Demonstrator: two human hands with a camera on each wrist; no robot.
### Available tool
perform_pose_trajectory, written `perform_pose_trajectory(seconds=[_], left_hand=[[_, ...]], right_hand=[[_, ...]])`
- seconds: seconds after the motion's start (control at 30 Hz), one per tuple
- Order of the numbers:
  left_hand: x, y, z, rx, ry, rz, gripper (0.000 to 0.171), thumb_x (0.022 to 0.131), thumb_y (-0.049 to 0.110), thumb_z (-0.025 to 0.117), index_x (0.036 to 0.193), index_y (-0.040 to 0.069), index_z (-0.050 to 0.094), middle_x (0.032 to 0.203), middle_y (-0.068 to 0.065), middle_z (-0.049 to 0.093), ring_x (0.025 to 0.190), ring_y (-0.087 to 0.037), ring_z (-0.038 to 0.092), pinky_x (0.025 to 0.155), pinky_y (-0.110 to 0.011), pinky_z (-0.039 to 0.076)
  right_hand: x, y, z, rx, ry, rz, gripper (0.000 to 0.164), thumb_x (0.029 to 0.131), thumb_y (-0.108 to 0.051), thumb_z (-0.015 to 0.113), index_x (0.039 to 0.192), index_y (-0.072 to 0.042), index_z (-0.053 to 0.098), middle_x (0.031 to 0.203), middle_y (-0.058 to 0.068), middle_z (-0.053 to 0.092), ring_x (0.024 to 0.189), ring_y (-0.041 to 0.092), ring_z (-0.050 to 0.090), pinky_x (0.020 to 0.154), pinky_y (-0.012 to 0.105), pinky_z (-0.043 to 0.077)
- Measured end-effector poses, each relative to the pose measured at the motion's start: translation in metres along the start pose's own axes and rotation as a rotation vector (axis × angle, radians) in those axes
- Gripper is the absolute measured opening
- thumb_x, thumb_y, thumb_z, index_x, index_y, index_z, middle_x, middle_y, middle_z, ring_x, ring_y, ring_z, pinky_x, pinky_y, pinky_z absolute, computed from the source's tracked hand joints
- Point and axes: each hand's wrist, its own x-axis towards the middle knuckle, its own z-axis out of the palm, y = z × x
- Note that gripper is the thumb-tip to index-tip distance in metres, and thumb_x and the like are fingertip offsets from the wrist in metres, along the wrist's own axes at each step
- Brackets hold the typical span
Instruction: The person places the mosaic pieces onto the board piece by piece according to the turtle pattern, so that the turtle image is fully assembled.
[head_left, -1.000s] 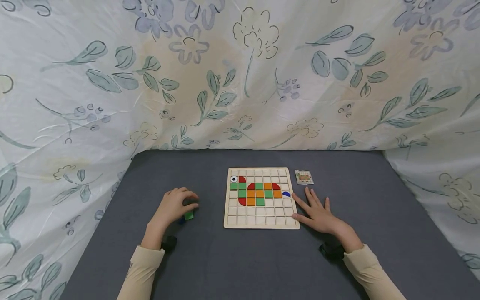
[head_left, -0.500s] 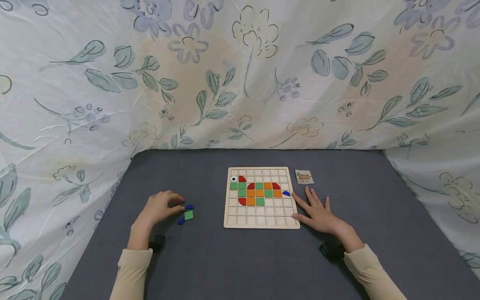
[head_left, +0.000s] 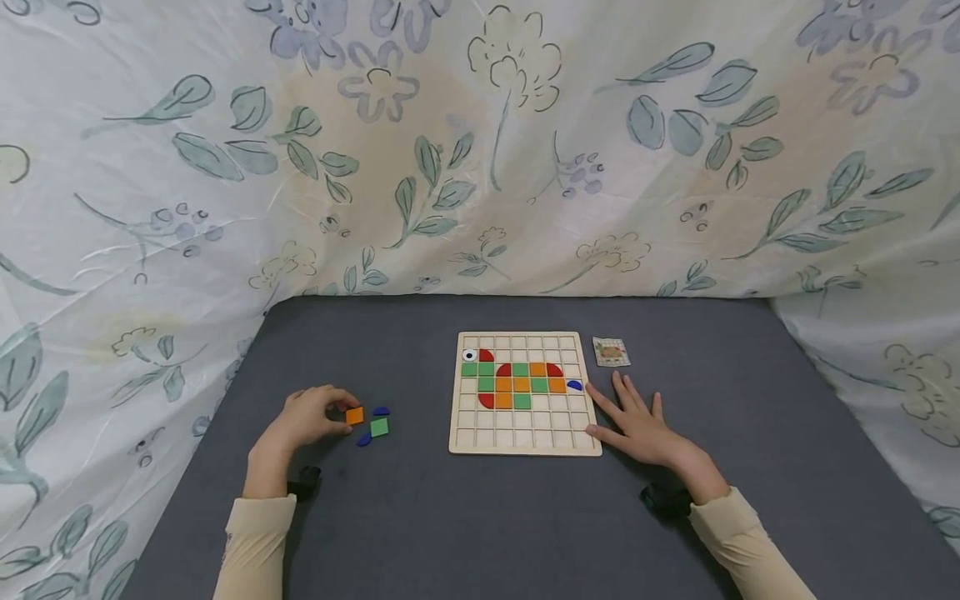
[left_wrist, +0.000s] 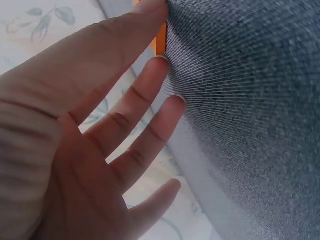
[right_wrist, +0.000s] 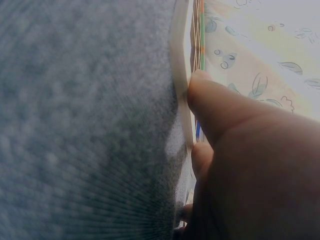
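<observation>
My left hand (head_left: 300, 422) pinches a square orange tile (head_left: 355, 415) between thumb and finger, left of the board. In the left wrist view, part of the orange tile (left_wrist: 161, 41) shows behind the thumb, and the other fingers stand apart from it. Just right of it on the table lie a green square tile (head_left: 379, 427) and two blue half-round tiles, one farther back (head_left: 382, 411) and one nearer (head_left: 364, 439). My right hand (head_left: 637, 429) rests with fingers spread, thumb and forefinger at the right edge of the wooden grid board (head_left: 525, 442).
On the board are red, green and orange tiles, a round eye tile (head_left: 469, 355) and a blue half-round tile (head_left: 574, 385). A small picture card (head_left: 611, 352) lies beyond my right fingertips. Floral cloth (head_left: 450, 167) hangs behind the dark grey table (head_left: 480, 525).
My left hand has drawn back to the left, uncovering the green and blue tiles; the orange tile now shows in its fingers. My right hand has stayed at the board.
</observation>
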Motion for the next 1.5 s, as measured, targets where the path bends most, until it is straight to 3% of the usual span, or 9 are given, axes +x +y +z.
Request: perform_pose_trajectory(seconds=[0.4,0.73,0.87,1.27,1.5], left_hand=[[0.002,-0.005,0.003,-0.028,0.031,0.053,0.024,0.075,0.013,0.075,0.098,0.013,0.070,0.089,0.000,0.063,0.086,-0.022,0.054,0.091,-0.063,0.028],[0.003,-0.013,0.007,-0.088,0.029,0.094,0.024,0.077,0.013,0.074,0.100,0.012,0.069,0.091,0.000,0.062,0.084,-0.019,0.052,0.074,-0.039,0.042],[0.004,-0.013,0.007,-0.133,0.029,0.110,0.025,0.077,0.011,0.074,0.101,0.011,0.069,0.093,-0.002,0.063,0.086,-0.020,0.053,0.075,-0.038,0.045],[0.011,0.009,0.010,-0.181,0.038,0.185,0.025,0.076,0.013,0.075,0.101,0.011,0.070,0.094,-0.001,0.064,0.086,-0.019,0.053,0.077,-0.039,0.045],[0.019,0.031,0.018,-0.117,0.064,0.256,0.025,0.076,0.017,0.075,0.101,0.014,0.070,0.093,0.002,0.064,0.085,-0.018,0.054,0.080,-0.040,0.042]], right_hand=[[0.001,0.000,-0.001,-0.010,0.000,0.002,0.073,0.089,-0.056,0.048,0.149,-0.023,0.021,0.153,0.023,-0.004,0.139,0.044,-0.005,0.096,0.072,-0.012],[0.000,-0.001,0.000,-0.004,-0.003,0.005,0.073,0.090,-0.055,0.048,0.149,-0.022,0.020,0.153,0.023,-0.004,0.139,0.044,-0.005,0.096,0.072,-0.012],[0.000,-0.001,-0.001,-0.004,-0.003,0.003,0.073,0.090,-0.054,0.048,0.149,-0.021,0.020,0.153,0.024,-0.004,0.139,0.044,-0.005,0.096,0.073,-0.012],[0.000,-0.002,-0.001,-0.006,-0.005,0.013,0.073,0.090,-0.055,0.048,0.149,-0.021,0.020,0.153,0.024,-0.004,0.139,0.045,-0.006,0.096,0.073,-0.012],[0.000,-0.002,-0.001,0.000,0.001,0.007,0.073,0.090,-0.054,0.048,0.149,-0.021,0.021,0.153,0.024,-0.004,0.139,0.045,-0.005,0.096,0.073,-0.012]])
